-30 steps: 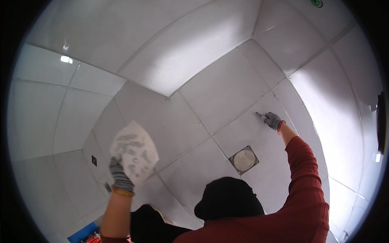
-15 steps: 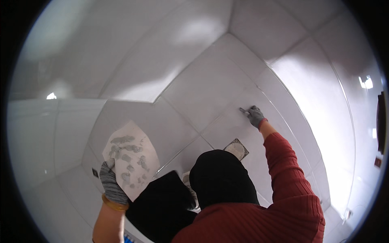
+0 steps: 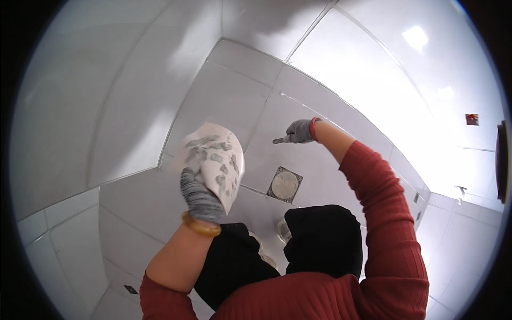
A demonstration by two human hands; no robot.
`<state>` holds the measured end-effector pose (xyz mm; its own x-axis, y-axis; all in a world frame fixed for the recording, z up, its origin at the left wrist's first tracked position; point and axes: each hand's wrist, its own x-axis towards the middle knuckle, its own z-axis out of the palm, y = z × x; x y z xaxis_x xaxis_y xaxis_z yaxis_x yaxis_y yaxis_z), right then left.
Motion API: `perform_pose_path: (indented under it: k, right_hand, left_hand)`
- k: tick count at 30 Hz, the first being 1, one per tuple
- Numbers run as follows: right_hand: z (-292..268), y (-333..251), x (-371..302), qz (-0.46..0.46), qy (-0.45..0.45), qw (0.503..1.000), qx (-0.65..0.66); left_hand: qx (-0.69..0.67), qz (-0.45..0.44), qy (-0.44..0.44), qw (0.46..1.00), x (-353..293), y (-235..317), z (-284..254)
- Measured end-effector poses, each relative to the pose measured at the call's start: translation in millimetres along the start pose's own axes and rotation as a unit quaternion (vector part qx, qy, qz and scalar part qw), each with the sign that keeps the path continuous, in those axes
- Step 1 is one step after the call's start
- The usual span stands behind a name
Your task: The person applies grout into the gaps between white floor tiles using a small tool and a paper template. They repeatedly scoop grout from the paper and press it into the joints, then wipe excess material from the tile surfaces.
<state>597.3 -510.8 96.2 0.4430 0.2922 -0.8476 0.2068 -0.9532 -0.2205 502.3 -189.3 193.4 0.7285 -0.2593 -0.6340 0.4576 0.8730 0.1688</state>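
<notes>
My left hand [image 3: 198, 196], in a striped grey glove, grips the edge of a pale, slightly bent sheet [image 3: 228, 188] smeared with grey paste. In a matching grey glove, my right hand [image 3: 302, 131] is closed on a small tool with a narrow grey tip [image 3: 278, 141], perhaps a little spatula; its handle is hidden in the fingers. That tip points left towards the sheet, apart from it, above the light grey tiled floor [image 3: 250, 128].
A square floor drain [image 3: 285, 184] with a round centre lies between my hands and my knees. Glossy tiled walls [image 3: 144, 80] meet the floor at the left and far side. A small dark floor fitting [image 3: 130, 289] shows at lower left.
The view has shifted, bringing both knees into sight. My left hand has lifted the sheet towards the middle, and my right hand has drawn the tool closer to it.
</notes>
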Motion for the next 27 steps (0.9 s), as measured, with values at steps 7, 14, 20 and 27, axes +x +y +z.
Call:
perform_pose_path:
  k: [7, 14, 20, 27]
  right_hand:
    - [-107, -58, -151, 0.147, 0.002, 0.988, -0.043]
    - [-114, -44, -141, 0.007, 0.261, 0.965, -0.006]
    - [-152, -16, 25, -0.042, 0.149, 0.975, 0.16]
    - [-204, -20, 195, -0.123, 0.147, 0.964, 0.185]
  left_hand:
    - [-0.006, 0.056, 0.142, 0.988, 20, -49, -13]
    - [-0.031, 0.036, 0.128, 0.991, 35, -49, -21]
    - [-0.132, -0.095, -0.053, 0.985, -3, 3, -43]
    - [-0.035, 0.078, 0.162, 0.983, -70, 2, -45]
